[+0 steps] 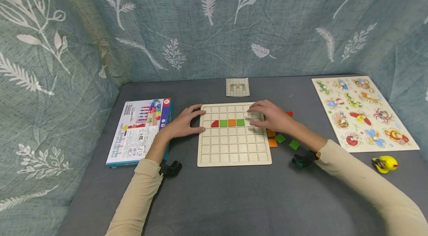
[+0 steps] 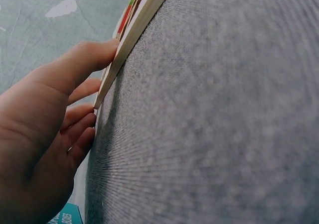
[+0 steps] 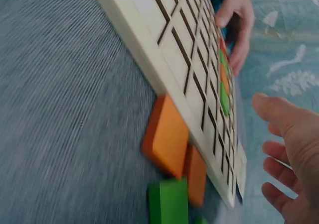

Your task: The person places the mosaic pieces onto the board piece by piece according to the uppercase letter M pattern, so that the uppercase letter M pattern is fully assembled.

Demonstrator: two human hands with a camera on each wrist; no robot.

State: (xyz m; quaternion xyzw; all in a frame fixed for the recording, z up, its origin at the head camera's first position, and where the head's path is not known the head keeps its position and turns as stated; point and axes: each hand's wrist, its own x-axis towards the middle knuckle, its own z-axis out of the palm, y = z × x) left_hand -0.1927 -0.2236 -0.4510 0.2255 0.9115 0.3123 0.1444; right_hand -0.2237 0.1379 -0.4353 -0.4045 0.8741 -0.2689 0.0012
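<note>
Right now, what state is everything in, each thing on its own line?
Grid board: flat, partly filled
Set pieces: four in a row on the board
Loose pieces: off the board, by its right edge
Picture card: lying beyond the board
Box: lying flat, looks closed
Animal puzzle: flat, looks filled
Yellow toy: upright or tipped, unclear
Left grip: touching the board's left edge
Right grip: fingers apart, holding nothing

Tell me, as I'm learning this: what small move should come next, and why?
Probably reach the right hand toward a loose orange tile beside the board: that hand looks empty, and green and orange alternate in the row after a red piece, ending in a green tile with a bare square to its right. The card is too small to read.
</note>
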